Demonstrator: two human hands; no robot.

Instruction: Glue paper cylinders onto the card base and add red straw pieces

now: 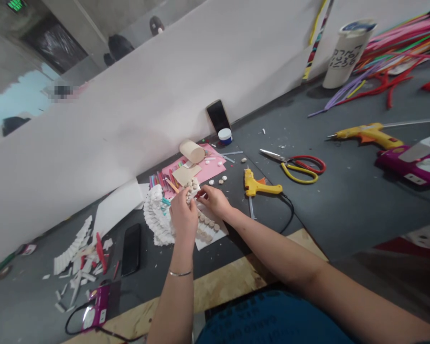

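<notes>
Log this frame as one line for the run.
left hand: holds white paper strip with beige discs | right hand: fingertips on strip | nearby: pleated white paper; yellow glue gun

One head-worn camera looks forward and down, tilted aslant, from close above the left hand (pixel 182 217) and right hand (pixel 215 200) over the dark grey worktop (pixel 326 224).

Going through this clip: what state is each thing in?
Left hand, gripping a disc-studded white paper piece
Right hand, fingertips at that piece
Hot glue gun, lying on its side, cord attached
Scissors, lying flat, blades closed
Smartphone, propped upright
</notes>
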